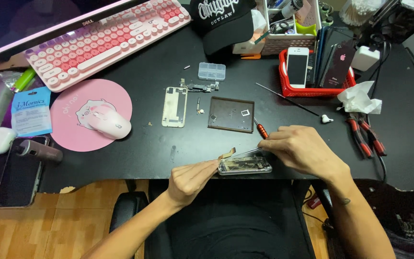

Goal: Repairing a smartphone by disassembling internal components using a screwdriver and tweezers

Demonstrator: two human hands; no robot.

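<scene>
Left hand (190,180) pinches left end of opened silver phone frame (244,165) at near desk edge; right hand (303,148) grips thin metal tweezers (245,152) over it.

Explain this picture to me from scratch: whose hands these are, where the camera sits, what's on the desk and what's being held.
There is one picture, taken by a camera worn on a person's head, looking down at their own two bare hands over a black desk.

The left hand steadies an opened phone frame at the desk's near edge. The right hand holds thin metal tweezers pointed into that frame; a small brown strip sticks up at the tip.

Beyond the hands lie a red-handled screwdriver, a dark square tray with tiny parts, a pale phone back plate and a clear parts box. To the left are a pink keyboard and a mouse on a round pink pad. To the right, a red basket holds phones, with pliers nearby.
</scene>
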